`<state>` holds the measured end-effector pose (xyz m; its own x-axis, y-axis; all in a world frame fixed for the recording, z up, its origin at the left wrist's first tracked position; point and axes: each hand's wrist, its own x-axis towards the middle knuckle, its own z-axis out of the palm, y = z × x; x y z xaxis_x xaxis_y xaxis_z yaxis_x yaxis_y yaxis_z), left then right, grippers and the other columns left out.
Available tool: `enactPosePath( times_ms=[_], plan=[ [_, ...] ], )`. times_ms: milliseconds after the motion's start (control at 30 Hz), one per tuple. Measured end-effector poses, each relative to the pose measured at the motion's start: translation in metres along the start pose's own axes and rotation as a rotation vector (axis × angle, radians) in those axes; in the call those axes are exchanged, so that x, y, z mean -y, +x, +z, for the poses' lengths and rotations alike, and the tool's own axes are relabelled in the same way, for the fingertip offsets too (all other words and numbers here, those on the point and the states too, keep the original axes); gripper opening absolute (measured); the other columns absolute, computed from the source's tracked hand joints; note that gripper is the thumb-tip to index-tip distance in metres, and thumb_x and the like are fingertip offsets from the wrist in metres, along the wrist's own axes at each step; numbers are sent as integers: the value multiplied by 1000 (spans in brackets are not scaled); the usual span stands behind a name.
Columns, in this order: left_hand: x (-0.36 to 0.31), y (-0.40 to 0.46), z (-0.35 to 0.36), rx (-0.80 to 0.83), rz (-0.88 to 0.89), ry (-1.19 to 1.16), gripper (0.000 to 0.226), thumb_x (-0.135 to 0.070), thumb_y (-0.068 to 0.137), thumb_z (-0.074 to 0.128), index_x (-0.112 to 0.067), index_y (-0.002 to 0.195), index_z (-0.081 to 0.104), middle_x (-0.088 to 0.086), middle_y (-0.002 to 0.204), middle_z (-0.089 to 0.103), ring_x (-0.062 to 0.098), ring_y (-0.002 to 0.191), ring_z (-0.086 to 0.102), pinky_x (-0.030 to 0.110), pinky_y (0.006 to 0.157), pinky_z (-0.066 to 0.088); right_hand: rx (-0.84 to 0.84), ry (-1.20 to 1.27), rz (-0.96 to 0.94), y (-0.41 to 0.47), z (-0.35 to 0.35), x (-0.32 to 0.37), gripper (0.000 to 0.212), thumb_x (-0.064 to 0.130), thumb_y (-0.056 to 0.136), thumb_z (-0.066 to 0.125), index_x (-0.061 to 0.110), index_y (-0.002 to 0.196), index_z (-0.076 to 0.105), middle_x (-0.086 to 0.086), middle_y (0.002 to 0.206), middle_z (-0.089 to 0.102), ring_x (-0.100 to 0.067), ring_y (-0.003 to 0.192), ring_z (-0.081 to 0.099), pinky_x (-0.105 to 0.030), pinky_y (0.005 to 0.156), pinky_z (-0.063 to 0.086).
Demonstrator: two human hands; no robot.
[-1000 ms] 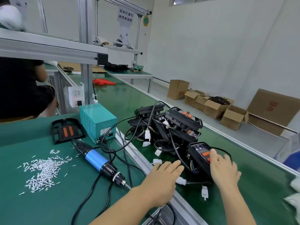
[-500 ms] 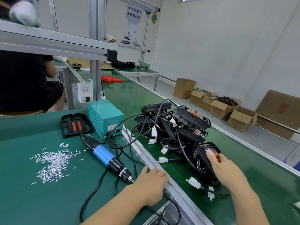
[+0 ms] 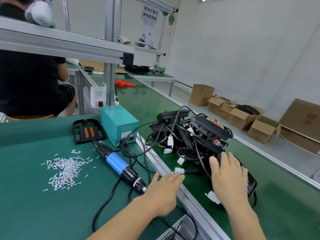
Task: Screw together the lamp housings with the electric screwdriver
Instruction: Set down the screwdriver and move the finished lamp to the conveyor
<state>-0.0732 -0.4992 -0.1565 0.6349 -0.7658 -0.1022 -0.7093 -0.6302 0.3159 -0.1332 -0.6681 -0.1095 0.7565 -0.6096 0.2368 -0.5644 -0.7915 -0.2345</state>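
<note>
Screws: a loose heap of small pale screws (image 3: 65, 170) lies on the green bench mat (image 3: 34, 205) at 9 o'clock. It is untouched and well apart from both hands.
Spare frame: one black housing frame with two orange inserts (image 3: 87, 130) lies flat at 10 o'clock, just beside the teal power box (image 3: 119, 123).
Electric screwdriver: the blue-bodied electric screwdriver (image 3: 119, 166) lies on the mat near centre, with its bit end pointing to 5 o'clock, right by the left wrist.
Left hand: the left hand (image 3: 164, 189) has straight fingers and grips nothing. It lies over the aluminium rail (image 3: 194, 196), and its fingertips are near a white connector (image 3: 179, 170).
Lamp housings: a tangled pile of black lamp housings (image 3: 199, 134) with cables sits on the conveyor belt (image 3: 285, 213) at 1 o'clock.
Right hand: the right hand (image 3: 228, 177) is spread flat on the nearest housing (image 3: 251, 183) at 3 o'clock. Its fingers look fairly straight, but whether they curl over the far edge I cannot tell.
Step in hand: probably drawing one housing out of the pile to the mat.
Doing it well: get a firm hold on the body, not the wires. Free its lead from the neighbouring cables with the left hand first, so the pile does not drag along.
</note>
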Motion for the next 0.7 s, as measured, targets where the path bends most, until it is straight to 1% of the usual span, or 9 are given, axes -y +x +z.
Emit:
enactPosePath(
  times_ms=[67,200,333,400,433,500,533,600,700],
  plan=[
    [0,-4,-4,-76,-28,12,73,-4,95,31,-26,151,-10,-7,160,-10,14,146,-9,46,114,-16,24,3,-75,-14,0,18,71,56,96,4,19,155,17,0,163,14,-17,150,9,-46,120,4],
    [7,-16,-13,-223,-114,92,80,-5,92,34,-26,149,-19,-9,158,-18,18,145,-20,51,106,-25,94,-31,-205,-42,7,51,93,60,73,-23,26,156,1,8,164,-4,-11,150,-7,-47,118,-9],
    [20,-38,-23,-312,-235,111,84,-4,87,36,-25,149,-17,-11,158,-18,18,145,-20,51,105,-25,145,-70,-339,-64,24,81,104,57,64,-41,27,156,-4,11,163,-9,-9,150,-10,-50,117,-11],
    [30,-54,-25,-341,-306,142,83,-6,88,35,-25,149,-17,-10,158,-18,20,145,-20,53,107,-23,177,-11,-380,-73,33,95,96,58,69,-33,30,155,-3,13,163,-7,-8,149,-10,-49,117,-13],
    [35,-63,-25,-348,-346,152,82,-7,88,34,-25,149,-17,-10,158,-19,20,145,-20,54,107,-23,193,7,-413,-78,36,103,96,59,69,-34,31,155,-3,14,163,-8,-7,149,-11,-49,116,-15],
    [48,-83,-23,-337,-431,156,81,-7,87,32,-25,149,-17,-10,158,-19,21,145,-20,55,106,-23,229,3,-491,-88,40,120,107,61,60,-45,32,155,-5,14,162,-10,-5,148,-14,-47,114,-19],
    [54,-93,-22,-328,-474,151,82,-6,86,32,-26,149,-17,-10,157,-20,21,145,-21,55,106,-23,257,7,-524,-94,42,130,108,61,59,-45,33,155,-6,14,162,-12,-5,148,-14,-46,113,-20],
    [68,-113,-20,-323,-561,138,84,-4,84,31,-27,149,-18,-12,157,-20,20,144,-22,55,107,-22,326,39,-587,-105,46,152,94,60,69,-32,33,155,-6,13,162,-14,-5,148,-14,-47,113,-22],
    [90,-145,-18,-339,-691,120,85,-5,84,31,-30,148,-20,-12,156,-22,19,144,-21,55,109,-20,404,35,-686,-122,54,187,64,55,96,-3,31,156,-5,11,163,-13,-6,148,-12,-48,113,-21]
  ],
)
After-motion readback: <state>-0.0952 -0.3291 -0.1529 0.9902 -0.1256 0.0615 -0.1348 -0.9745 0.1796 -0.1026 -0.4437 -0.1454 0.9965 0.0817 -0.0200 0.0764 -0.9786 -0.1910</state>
